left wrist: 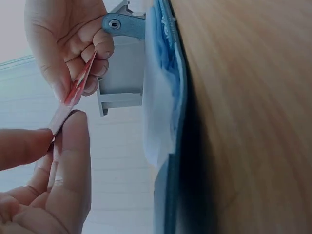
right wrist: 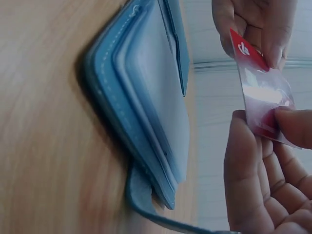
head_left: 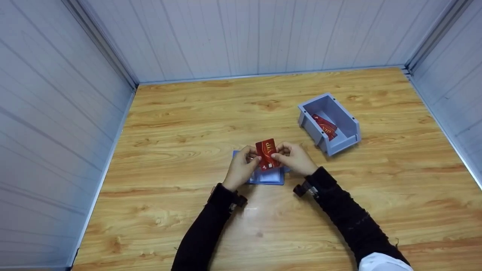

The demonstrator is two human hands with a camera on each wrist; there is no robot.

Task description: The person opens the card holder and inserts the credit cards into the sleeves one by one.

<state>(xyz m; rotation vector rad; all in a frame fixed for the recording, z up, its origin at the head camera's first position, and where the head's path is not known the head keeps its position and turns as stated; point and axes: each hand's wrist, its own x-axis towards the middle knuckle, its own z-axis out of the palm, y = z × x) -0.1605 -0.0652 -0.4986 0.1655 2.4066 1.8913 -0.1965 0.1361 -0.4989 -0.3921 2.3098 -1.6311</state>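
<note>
A red VIP card (head_left: pixel 266 153) is held up between both hands, over an open blue card holder (head_left: pixel 269 177) with clear plastic sleeves. My left hand (head_left: pixel 241 167) pinches the card's left edge between thumb and fingers. On the opposite edge, my right hand (head_left: pixel 295 158) pinches it the same way. The right wrist view shows the glossy card (right wrist: pixel 263 92) tilted, clear of the card holder (right wrist: pixel 146 83). In the left wrist view the card (left wrist: pixel 73 100) appears nearly edge-on, and the holder's snap strap (left wrist: pixel 129 25) sticks out beside the right hand.
A grey plastic bin (head_left: pixel 329 122) stands at the right, beyond the right hand, with several red VIP cards (head_left: pixel 324 127) lying in it. Pale panel walls (head_left: pixel 241 37) border the wood-grain table (head_left: pixel 169 210) at the back and sides.
</note>
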